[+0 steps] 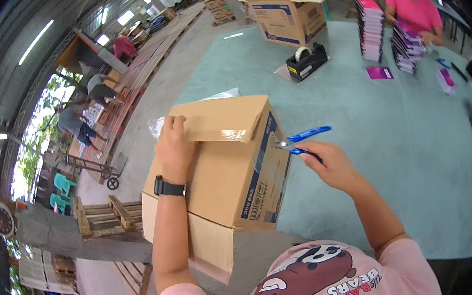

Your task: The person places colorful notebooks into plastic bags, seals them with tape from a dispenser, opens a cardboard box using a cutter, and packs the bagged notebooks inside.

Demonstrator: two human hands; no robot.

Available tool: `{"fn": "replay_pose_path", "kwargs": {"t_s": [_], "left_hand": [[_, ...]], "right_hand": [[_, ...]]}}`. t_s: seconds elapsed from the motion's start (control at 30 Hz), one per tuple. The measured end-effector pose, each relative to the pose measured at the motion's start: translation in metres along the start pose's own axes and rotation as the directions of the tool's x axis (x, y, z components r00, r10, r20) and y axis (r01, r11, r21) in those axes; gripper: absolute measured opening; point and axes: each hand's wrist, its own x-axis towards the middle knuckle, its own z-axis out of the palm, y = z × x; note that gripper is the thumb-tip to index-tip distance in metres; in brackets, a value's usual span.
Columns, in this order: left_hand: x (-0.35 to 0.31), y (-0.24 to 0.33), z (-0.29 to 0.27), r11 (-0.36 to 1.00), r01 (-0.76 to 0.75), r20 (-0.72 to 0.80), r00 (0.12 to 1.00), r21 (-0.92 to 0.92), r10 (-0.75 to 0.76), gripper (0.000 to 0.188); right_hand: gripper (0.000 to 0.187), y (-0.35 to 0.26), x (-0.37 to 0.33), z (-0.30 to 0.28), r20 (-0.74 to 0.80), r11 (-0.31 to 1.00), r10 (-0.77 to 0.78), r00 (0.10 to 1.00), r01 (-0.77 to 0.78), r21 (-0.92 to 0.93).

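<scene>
A brown cardboard carton [218,173] with dark blue printed bands lies in front of me, a flap hanging open toward my body. My left hand [175,148] is curled over a raised flap [226,113] on its upper side, with a dark watch at the wrist. Shiny clear tape shows on that flap's edge. My right hand [331,166] grips one handle of a blue-handled plier-like cutter [310,134]. Its handles are spread, and its small metal jaws are at the carton's taped right side. Whether the jaws bite the tape is too small to tell.
The green table [380,189] holds a black tape dispenser [306,61], an open carton [286,22] and stacked booklets [371,30]. A person in pink [415,10] handles booklets at the far right. Wooden pallets [107,214] and a hand truck [95,166] stand at left.
</scene>
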Motion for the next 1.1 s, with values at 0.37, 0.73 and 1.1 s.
{"fn": "replay_pose_path", "kwargs": {"t_s": [0.37, 0.73, 1.1], "left_hand": [[0.013, -0.086, 0.029, 0.994, -0.048, -0.152, 0.986, 0.095, 0.062, 0.008], [-0.012, -0.047, 0.023, 0.717, 0.495, 0.179, 0.863, -0.491, -0.473, 0.035], [-0.02, -0.035, 0.054, 0.74, 0.293, -0.101, 0.894, -0.605, -0.437, 0.072]], "right_hand": [[0.023, 0.016, -0.024, -0.002, 0.022, 0.998, 0.069, 0.997, -0.069, 0.003], [0.027, -0.091, 0.102, -0.027, 0.067, 0.979, -0.2, 0.978, 0.196, 0.056], [0.025, -0.203, 0.271, 0.17, 0.609, 0.611, -0.326, 0.723, 0.653, -0.447]]}}
